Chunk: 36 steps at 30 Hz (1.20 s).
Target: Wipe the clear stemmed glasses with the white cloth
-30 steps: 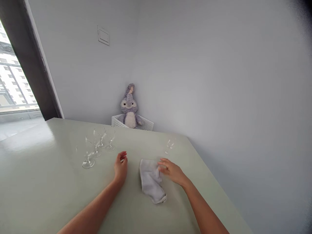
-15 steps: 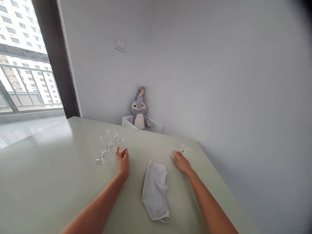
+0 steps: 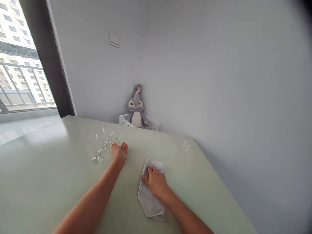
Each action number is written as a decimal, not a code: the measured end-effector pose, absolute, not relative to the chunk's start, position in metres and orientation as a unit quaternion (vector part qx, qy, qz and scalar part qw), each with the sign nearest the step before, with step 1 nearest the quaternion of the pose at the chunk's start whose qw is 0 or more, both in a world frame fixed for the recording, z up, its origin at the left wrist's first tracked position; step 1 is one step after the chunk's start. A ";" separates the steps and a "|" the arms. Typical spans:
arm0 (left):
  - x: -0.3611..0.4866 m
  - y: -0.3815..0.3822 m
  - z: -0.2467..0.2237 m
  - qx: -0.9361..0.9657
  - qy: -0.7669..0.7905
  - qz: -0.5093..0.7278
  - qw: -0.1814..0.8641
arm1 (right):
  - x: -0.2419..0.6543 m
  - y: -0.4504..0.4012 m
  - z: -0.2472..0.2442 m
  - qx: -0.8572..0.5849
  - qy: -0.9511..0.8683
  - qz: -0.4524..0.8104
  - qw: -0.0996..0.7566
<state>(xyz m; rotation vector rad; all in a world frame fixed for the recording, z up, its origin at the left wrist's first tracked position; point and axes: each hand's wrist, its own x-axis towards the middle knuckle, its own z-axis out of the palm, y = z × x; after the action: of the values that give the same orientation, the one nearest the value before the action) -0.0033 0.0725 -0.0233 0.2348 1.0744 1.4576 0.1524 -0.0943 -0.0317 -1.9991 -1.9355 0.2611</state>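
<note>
Several clear stemmed glasses stand in a group on the table's left side, the nearest glass a little in front of the others. My left hand is beside this group, palm turned up and fingers apart, with nothing in it. A light grey folded cloth lies on the table in front of me. On its upper part rests my right hand, thumb apart from the fingers, palm down. Toward the right rear is another clear glass, faint against the table; I cannot tell whether it stands or lies.
The pale green table runs to a slanting right edge beside the grey wall. Behind the far edge, a purple plush toy sits in a white perforated basket. A dark-framed opening to a balcony is at the left.
My right hand has come away from the glass at right, moving left and nearer, onto the cloth. My left hand has turned palm up beside the group of glasses. The view has shifted slightly.
</note>
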 end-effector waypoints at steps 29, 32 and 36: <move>0.022 -0.007 -0.003 0.332 0.193 0.557 0.736 | 0.146 -0.091 0.022 -0.494 -0.445 0.356 0.656; 0.018 -0.018 -0.007 0.384 0.212 0.538 0.720 | 0.128 -0.098 0.015 -0.465 -0.518 0.392 0.602; 0.015 -0.025 -0.013 0.483 0.254 0.493 0.678 | 0.122 -0.097 -0.017 -0.463 -0.476 0.470 0.581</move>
<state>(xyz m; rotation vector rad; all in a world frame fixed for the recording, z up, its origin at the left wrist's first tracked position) 0.0154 -0.0246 -0.0129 1.0843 0.5715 1.1075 0.1221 -0.0968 -0.0169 -1.0809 -1.1131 1.0977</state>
